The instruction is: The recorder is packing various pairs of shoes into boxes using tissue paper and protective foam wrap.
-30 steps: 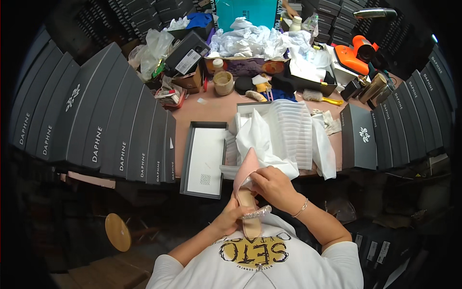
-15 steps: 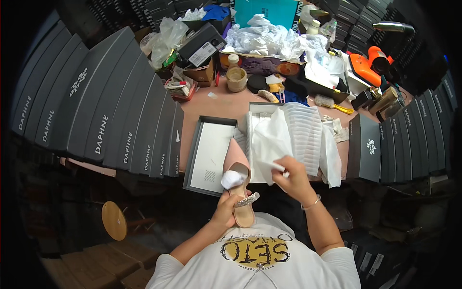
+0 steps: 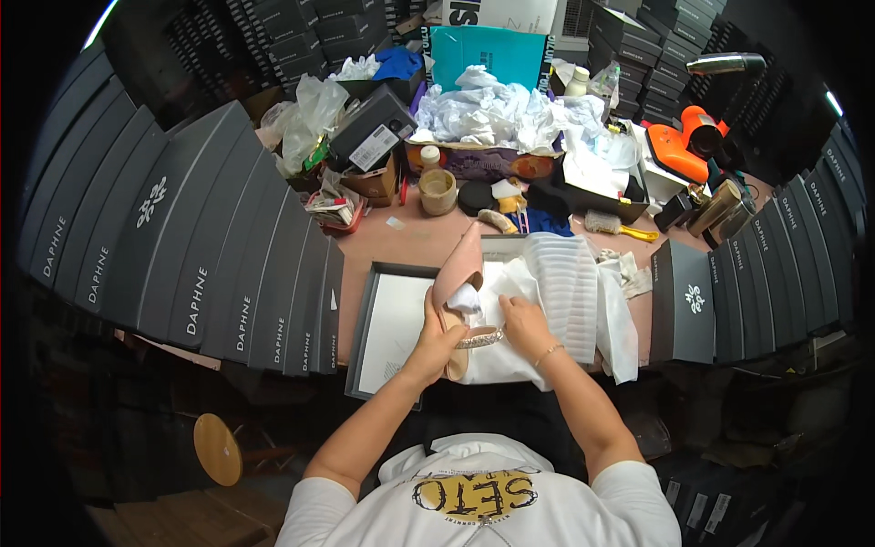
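Left hand (image 3: pixel 436 345): grasping the shoe around its middle, thumb across the insole near the strap.
Right hand (image 3: pixel 525 330): on the white tissue just beside the shoe, fingers curled; whether they pinch the paper cannot be told.
Shoe (image 3: pixel 461 262): pink, pointed toe, beige insole; in the left hand, toe directed away from the person, over the place where the shallow tray and the tissue meet.
Strap (image 3: pixel 480 338): glittering, silvery, standing out from the shoe toward the right hand.
Wad (image 3: pixel 464 298): white, seated in the toe opening of the shoe.
Tissue (image 3: pixel 497 364): white, loose, spread under the right hand and over the near edge.
Shallow tray (image 3: pixel 369 342): dark rim, pale inside, left of the tissue.
Ribbed wrap (image 3: pixel 562 283): translucent, right of the tissue.
Tabletop (image 3: pixel 387 242): pinkish, carrying the goods.
Dark boxes (image 3: pixel 205 219): upright rows at both sides.
Jar (image 3: pixel 437 192): tan, open, beyond the tray.
Brush (image 3: pixel 620 225): yellow handle, pale bristles, beyond the wrap.
Crumpled paper (image 3: pixel 483 118): white, heaped before a teal panel (image 3: pixel 488 58).
Orange device (image 3: pixel 678 154): far right.
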The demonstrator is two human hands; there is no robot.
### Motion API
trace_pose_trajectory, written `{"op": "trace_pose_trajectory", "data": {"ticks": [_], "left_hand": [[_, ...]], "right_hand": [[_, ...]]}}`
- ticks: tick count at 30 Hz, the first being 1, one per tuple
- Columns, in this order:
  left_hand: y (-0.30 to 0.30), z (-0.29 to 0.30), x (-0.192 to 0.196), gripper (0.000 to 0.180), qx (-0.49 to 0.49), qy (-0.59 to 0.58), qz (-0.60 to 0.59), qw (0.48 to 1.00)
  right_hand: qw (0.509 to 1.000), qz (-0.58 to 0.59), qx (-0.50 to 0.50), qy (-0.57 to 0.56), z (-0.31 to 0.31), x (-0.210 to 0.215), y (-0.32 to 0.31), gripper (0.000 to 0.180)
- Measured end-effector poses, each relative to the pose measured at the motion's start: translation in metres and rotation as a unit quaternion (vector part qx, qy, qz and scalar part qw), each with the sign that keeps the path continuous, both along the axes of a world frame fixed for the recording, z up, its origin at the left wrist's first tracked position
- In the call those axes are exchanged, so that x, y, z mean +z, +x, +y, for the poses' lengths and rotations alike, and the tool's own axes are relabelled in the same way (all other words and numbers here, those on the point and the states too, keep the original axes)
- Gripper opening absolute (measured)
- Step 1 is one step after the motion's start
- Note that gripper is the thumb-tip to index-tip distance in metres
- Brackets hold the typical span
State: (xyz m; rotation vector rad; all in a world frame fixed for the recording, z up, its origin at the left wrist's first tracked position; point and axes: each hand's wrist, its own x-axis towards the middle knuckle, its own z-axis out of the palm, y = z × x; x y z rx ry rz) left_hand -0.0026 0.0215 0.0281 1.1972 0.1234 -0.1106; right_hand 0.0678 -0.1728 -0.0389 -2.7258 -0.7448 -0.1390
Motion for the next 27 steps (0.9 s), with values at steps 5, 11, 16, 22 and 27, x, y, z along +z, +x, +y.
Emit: {"op": "trace_pose_trajectory", "data": {"ticks": [5, 11, 16, 22, 27], "left_hand": [[-0.004, 0.004, 0.009, 0.072, -0.094, -0.123, 0.114, 0.981], [-0.012, 0.004, -0.001, 0.060, -0.017, -0.155, 0.102, 0.982], [-0.012, 0.009, 0.006, 0.055, -0.021, -0.190, 0.126, 0.973], [-0.029, 0.007, 0.027, 0.062, -0.089, -0.193, 0.118, 0.970], [-0.059, -0.007, 0.032, 0.079, -0.131, -0.150, 0.097, 0.975]], "right_hand": [[0.949, 0.160, 0.085, 0.260, 0.014, 0.099, -0.014, 0.045], [0.928, 0.165, 0.046, 0.332, 0.011, 0.056, -0.014, 0.015], [0.973, -0.009, -0.061, 0.222, -0.002, 0.025, -0.005, 0.010], [0.939, 0.116, 0.174, 0.271, 0.012, 0.128, -0.015, 0.019], [0.966, -0.132, 0.222, 0.001, 0.028, 0.103, -0.017, 0.020]]}}
